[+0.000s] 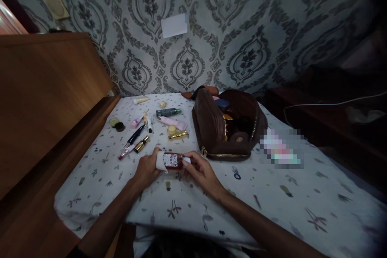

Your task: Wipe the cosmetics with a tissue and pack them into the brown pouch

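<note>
A small reddish-brown bottle with a patterned label lies sideways between my hands, above the near part of the cloth. My left hand is closed on a white wipe or tissue at the bottle's left end, and the two are gripped together. At the other end, the fingers of my right hand pinch the white cap. A gold tube and a gold lipstick-like tube lie just beyond my hands.
An open brown bag holding several items stands right of centre. Small cosmetics, a pink tube and a dark green bottle lie beyond my hands. A wooden panel borders the left; a blurred item lies right.
</note>
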### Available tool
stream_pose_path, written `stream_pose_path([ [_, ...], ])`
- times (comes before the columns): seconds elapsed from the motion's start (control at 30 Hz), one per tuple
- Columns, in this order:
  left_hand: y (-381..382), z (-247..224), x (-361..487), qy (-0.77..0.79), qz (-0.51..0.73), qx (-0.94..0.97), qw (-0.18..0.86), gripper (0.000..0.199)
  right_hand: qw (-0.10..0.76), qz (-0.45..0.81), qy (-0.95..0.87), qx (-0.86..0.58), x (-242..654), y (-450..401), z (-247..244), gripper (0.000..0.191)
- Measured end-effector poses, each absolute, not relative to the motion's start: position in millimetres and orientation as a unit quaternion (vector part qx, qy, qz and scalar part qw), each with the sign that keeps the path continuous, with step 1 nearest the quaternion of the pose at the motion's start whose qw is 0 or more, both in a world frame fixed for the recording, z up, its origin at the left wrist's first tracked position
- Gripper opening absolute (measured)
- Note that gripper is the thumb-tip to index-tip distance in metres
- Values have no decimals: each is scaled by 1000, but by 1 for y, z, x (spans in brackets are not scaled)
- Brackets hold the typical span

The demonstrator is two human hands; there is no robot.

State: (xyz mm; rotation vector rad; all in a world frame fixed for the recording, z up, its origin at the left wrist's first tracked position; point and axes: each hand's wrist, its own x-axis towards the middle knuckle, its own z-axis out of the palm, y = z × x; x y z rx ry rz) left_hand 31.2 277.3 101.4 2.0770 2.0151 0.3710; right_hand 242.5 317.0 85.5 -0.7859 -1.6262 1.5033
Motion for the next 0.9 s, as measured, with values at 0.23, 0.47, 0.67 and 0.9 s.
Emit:
stream_pose_path([
  [0.23,277,95,26,661,197,710,141,46,390,612,-620,-297,241,316,80,40],
  [0.47,277,101,28,667,222,693,160,50,401,651,-586,-269,240,317,81,44],
  [0.67,277,105,31,652,240,700,166,48,401,622,-609,-284,241,320,81,40],
  [0.9,278,92,25,627,253,724,136,57,386,624,-611,-298,243,318,88,41],
])
